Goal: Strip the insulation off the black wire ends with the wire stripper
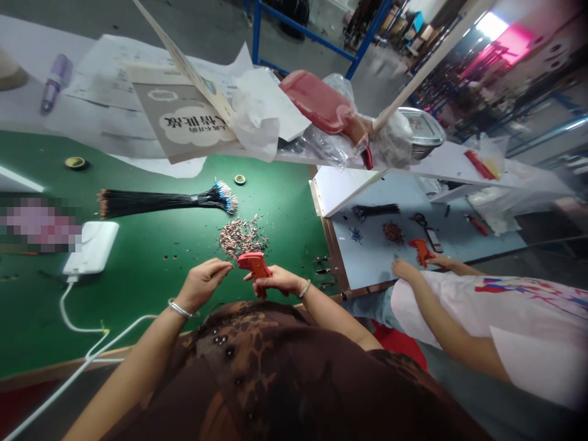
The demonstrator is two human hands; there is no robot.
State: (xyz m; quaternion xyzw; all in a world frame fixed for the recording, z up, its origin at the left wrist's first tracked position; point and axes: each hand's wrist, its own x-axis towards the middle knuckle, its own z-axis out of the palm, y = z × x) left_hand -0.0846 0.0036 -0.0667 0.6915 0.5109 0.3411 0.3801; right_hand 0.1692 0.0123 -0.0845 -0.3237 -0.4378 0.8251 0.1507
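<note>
My right hand [281, 280] is wrapped round the grip of a red-orange wire stripper [255, 264], whose head points left. Just left of that head, my left hand [206, 283] is closed in a pinch, fingertips near the tool's jaws. What it pinches is too small to make out. Beyond the stripper lies a loose pile of small copper-coloured and dark bits [242, 236]. A tied bundle of black wires [169, 202] with blue and pale ends at its right lies farther back on the green table [151, 263].
A white power bank [94, 246] with a white cable stands at left. Tape rolls [239, 179] lie at the back. A white shelf [294, 156] holding papers and a red pouch [316, 101] overhangs the table. At right, a co-worker's hand [404, 269] is beside another orange stripper [421, 251].
</note>
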